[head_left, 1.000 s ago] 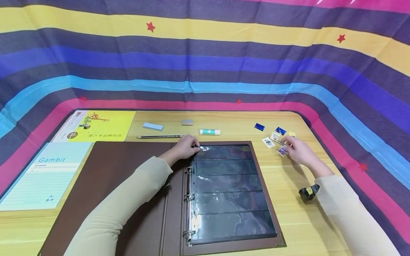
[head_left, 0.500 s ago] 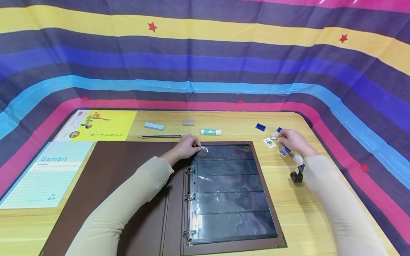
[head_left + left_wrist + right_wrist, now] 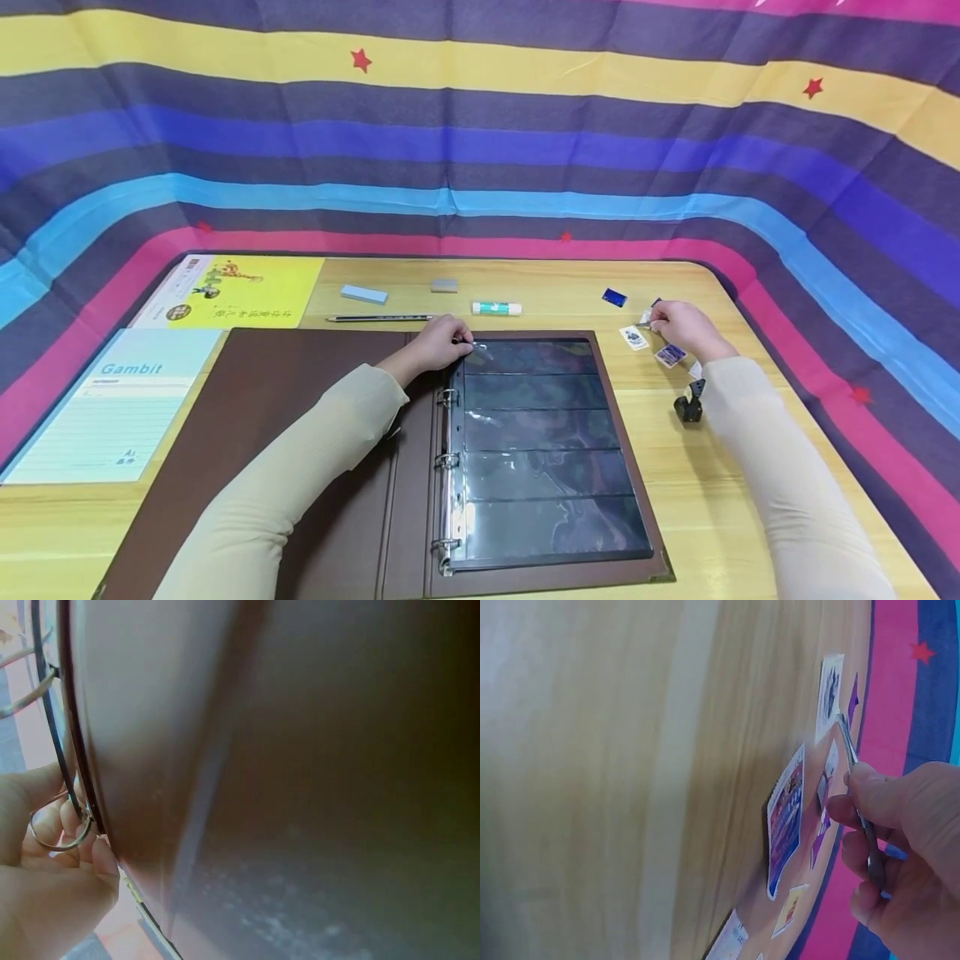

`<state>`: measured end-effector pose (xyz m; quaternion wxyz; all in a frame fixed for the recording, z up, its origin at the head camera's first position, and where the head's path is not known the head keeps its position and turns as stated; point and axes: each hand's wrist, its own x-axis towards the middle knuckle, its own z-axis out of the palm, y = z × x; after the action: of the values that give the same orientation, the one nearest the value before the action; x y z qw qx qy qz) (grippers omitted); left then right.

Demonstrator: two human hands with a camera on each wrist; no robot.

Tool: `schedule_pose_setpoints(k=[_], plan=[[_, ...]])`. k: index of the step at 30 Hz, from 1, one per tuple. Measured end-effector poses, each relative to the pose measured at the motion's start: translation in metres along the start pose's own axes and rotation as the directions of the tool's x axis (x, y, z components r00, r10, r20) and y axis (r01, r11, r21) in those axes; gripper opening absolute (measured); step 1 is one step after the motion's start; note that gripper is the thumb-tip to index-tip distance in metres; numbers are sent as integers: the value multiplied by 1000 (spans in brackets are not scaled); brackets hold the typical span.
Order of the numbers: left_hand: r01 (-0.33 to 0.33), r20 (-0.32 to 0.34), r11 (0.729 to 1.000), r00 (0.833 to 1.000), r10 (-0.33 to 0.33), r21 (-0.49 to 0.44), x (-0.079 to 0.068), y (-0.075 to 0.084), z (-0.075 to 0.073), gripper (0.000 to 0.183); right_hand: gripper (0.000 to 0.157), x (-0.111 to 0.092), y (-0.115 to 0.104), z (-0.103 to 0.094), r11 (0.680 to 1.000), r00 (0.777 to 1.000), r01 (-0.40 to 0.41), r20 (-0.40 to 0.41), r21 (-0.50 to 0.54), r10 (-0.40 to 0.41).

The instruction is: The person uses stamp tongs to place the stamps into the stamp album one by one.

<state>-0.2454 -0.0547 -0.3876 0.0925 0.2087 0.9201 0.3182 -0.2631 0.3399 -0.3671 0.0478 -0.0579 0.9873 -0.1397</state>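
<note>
Right side: my right hand (image 3: 686, 327) is curled, thumb and fingers closed on slim metal tweezers (image 3: 872, 851), held well back from the tips. Those tips overlap a corner of a white stamp (image 3: 829, 694), which lies on the worktop (image 3: 540, 283) just left of that hand. Whether they grip the paper or merely lie across it, I cannot tell. A purple stamp (image 3: 786, 817) rests just on the near side of the same hand and appears slightly bowed; a blue stamp (image 3: 615, 297) lies beyond it and to its left.

Left side: my left hand (image 3: 437, 343) pinches the top corner of the clear-pocketed page (image 3: 540, 475), a metal ring (image 3: 64, 848) close by the fingers. The page runs rightward and nearer me from that hand, inside the spread brown binder (image 3: 285, 383).

Handling assessment: the white stamp should be nearly weightless, thin and flexible, easily creased or torn, its edges weakest. It may cling flat to the worktop, and smooth metal could let it swivel. Recommended hold: slightly inside one edge, tips flat, pressure light, corners avoided. The page looks glossy, so I judge its pockets slick and floppy, best held at the margin where my left hand already pinches
</note>
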Motion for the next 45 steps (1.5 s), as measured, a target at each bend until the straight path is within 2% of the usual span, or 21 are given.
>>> schedule_pose_setpoints(k=[2, 8, 9, 13, 18, 23, 30, 36, 38, 43, 45], plan=[[-18, -10, 1000, 1000, 18, -3, -1, 1, 0, 5, 6, -1, -1, -1, 1000, 1000, -1, 7, -20, 2], [-17, 0, 1000, 1000, 17, -10, -1, 1, -1, 5, 8, -7, -2, -8, 999, 1000, 9, 13, -38, -9], [6, 13, 1000, 1000, -6, -12, 1, 0, 0, 6, 8, -8, -2, -10, 999, 1000, 12, 10, -38, -11], [-5, -5, 1000, 1000, 5, 7, 2, 0, 1, 5, 11, -13, -10, -19, 999, 1000, 18, -16, -36, -19], [-18, -23, 1000, 1000, 19, 11, 2, -2, 1, 5, 13, -16, -31, -30, 996, 992, 86, -89, -16, -87], [-15, -20, 1000, 1000, 15, -8, 1, 0, -1, 6, 11, -13, -64, -30, 986, 974, 164, -159, 19, -159], [-3, -18, 1000, 1000, 3, -30, 2, 0, -1, 7, 12, -3, -115, -14, 977, 964, 203, -191, 70, -187], [-10, -23, 1000, 1000, 10, -27, 1, 0, -1, 10, 14, 6, -151, 7, 964, 970, 223, -136, 145, -203], [-11, -23, 1000, 1000, 10, -27, 1, 0, 0, 11, 13, 9, -160, 14, 961, 968, 235, -129, 148, -216], [-8, -30, 1000, 1000, 8, -24, 2, 0, 0, 11, 8, 17, -177, 28, 957, 955, 261, -177, 125, -237], [-14, -30, 1000, 999, 13, -24, 2, 0, 1, 11, 7, 20, -181, 33, 958, 957, 257, -172, 128, -234]])
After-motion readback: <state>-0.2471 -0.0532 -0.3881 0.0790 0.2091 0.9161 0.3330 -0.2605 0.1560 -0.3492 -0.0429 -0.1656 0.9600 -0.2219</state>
